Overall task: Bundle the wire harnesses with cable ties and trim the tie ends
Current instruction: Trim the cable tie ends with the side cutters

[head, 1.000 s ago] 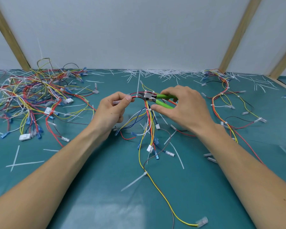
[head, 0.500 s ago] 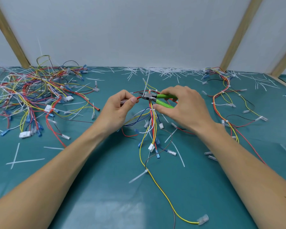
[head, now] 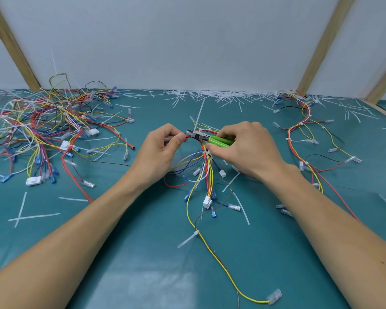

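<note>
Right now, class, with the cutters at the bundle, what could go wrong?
1. The cutters sit right against the red wire, so they might nick it instead of the tie tail.
2. The left hand pinches close to the blades.
3. The cut tail could fly off.

The work surface is a teal mat (head: 143, 253) extending from the near edge to a plain white wall panel (head: 165, 41) at the far side. Slanted wooden battens cross the panel: one at far left (head: 11, 45) and two at far right (head: 323, 45). Lighting is even; a pale reflection shows on the near mat.
</note>
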